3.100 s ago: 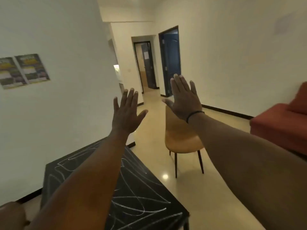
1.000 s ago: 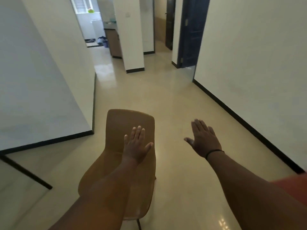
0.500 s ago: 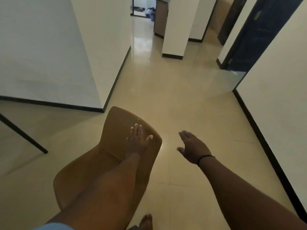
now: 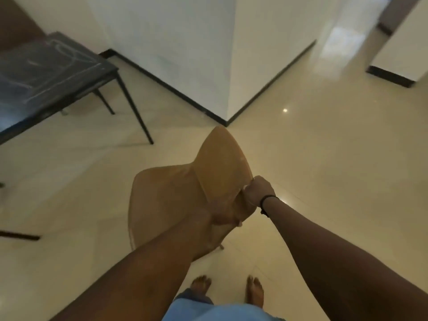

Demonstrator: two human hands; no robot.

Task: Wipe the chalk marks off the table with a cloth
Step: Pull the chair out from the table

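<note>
Both hands, open above the chair 0.5 s ago, now grip its backrest: right hand curled on top edge, left hand lower, prob to shift it; table w/ chalk marks well left of chair on glossy tile, no cloth seen

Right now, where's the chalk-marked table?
In the head view the black table stands at the upper left, near the white wall corner, left of and beyond the tan chair that both hands grip, right hand and left hand.
</note>
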